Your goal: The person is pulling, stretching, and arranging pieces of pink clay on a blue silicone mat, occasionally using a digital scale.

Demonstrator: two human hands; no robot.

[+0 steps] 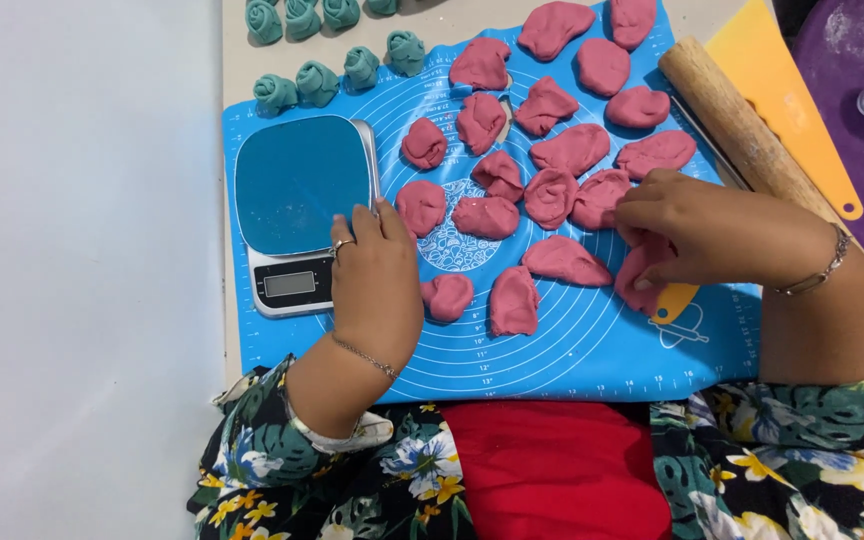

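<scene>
The blue silicone mat (572, 350) serves as the landmark here. At its near edge, the person's floral sleeves and a red cloth (552, 470) fill the bottom of the view.

Just onto the mat's near left part, the left hand (377, 275) rests palm down with fingers loosely together, holding nothing; its fingertips touch the near right corner of the kitchen scale (302, 200), which sits on the mat's left side with a blue top plate and a small display facing the person. A ring shows on one finger and a thin bracelet at the wrist.

On the mat's near right part, the right hand (697, 235) is curled tight, fingers pinching a pink dough piece (642, 280) that hangs partly below the fingers, over a small orange scraper (674, 300) lying on the mat. A bracelet circles this wrist too.

Between the two hands, near the mat's middle, two pink lumps (482, 298) lie side by side. Beyond them, many more pink dough portions (552, 150) spread across the mat's centre and far half, close together, some touching.

Along the mat's right edge a wooden rolling pin (737, 120) lies slanted, with a yellow plastic scraper (787, 95) just beyond it, off the mat.

Past the mat's far left corner, teal dough rosettes (337, 70) sit in two rows on the table.
</scene>
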